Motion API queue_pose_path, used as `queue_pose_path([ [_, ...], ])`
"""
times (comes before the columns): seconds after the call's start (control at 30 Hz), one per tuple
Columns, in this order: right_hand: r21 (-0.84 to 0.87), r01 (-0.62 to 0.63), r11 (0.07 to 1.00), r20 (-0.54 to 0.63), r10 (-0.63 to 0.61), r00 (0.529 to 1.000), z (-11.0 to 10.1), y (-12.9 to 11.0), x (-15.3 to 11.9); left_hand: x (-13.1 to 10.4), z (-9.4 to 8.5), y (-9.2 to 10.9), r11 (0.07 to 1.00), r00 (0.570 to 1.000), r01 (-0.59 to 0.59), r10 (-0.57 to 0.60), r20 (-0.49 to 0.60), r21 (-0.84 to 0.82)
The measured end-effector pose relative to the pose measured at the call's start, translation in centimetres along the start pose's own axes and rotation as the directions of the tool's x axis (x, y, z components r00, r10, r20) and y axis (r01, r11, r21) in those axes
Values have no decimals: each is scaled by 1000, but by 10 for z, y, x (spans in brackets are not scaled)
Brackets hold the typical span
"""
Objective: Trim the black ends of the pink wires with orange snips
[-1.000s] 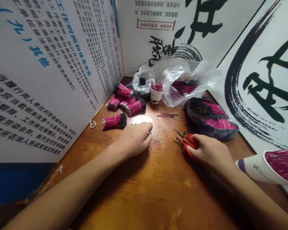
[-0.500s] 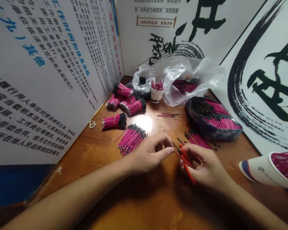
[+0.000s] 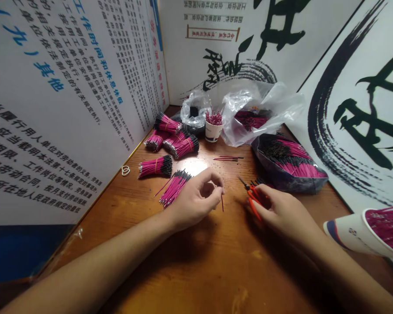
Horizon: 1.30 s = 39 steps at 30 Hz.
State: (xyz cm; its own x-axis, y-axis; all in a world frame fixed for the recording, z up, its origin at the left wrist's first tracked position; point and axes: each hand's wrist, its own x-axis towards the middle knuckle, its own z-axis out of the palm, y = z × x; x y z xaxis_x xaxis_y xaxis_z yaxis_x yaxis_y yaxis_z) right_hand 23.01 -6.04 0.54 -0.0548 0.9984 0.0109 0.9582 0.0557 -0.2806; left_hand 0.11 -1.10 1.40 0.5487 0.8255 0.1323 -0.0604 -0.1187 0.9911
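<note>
My left hand (image 3: 196,194) is closed in a pinch on a thin dark-pink wire (image 3: 222,204), which hangs down from the fingertips. Red-handled wire cutters (image 3: 253,201) with a dark pointed tip are gripped in my right hand (image 3: 281,207). Their tip points up and left, apart from the wire. Partly behind my left hand lies a loose pile of pink wires with black ends (image 3: 173,188). More loose wires, mostly hidden by my right hand, lie just beyond it.
Rubber-banded wire bundles (image 3: 155,167) sit at the left, near rubber bands (image 3: 125,170). A paper cup (image 3: 212,132) of wires, clear plastic bags (image 3: 236,126) and a dark bag (image 3: 291,181) of wires stand farther back. Another cup (image 3: 347,230) lies tilted at right. Printed panels enclose the table.
My left hand has moved left with the wire, away from the cutters. My right hand has shifted slightly up, still holding the cutters; the two hands are now farther apart.
</note>
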Motion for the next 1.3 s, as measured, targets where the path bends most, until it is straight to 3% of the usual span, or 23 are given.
queue_pose_path([
  [0.1, -91, -99, 991, -40, 96, 995, -4, 7, 3, 0, 0, -1, 1000, 1000, 18, -17, 11, -23],
  [0.17, -54, -91, 994, -66, 87, 994, -6, 6, 1, 0, 0, -1, 1000, 1000, 16, -16, 5, -22],
  [0.43, 196, 204, 959, -111, -185, 976, -8, -21, -19, 1, -2, -6, 997, 999, 29, -30, -13, -74],
  [0.7, 210, 376, 903, -229, -329, 916, -8, -29, -22, 1, -1, -4, 1000, 998, 4, -6, -70, -22],
  [1.3, 256, 376, 890, -200, -332, 922, -8, -32, -26, 2, 1, -5, 999, 995, -40, 37, -94, -32],
])
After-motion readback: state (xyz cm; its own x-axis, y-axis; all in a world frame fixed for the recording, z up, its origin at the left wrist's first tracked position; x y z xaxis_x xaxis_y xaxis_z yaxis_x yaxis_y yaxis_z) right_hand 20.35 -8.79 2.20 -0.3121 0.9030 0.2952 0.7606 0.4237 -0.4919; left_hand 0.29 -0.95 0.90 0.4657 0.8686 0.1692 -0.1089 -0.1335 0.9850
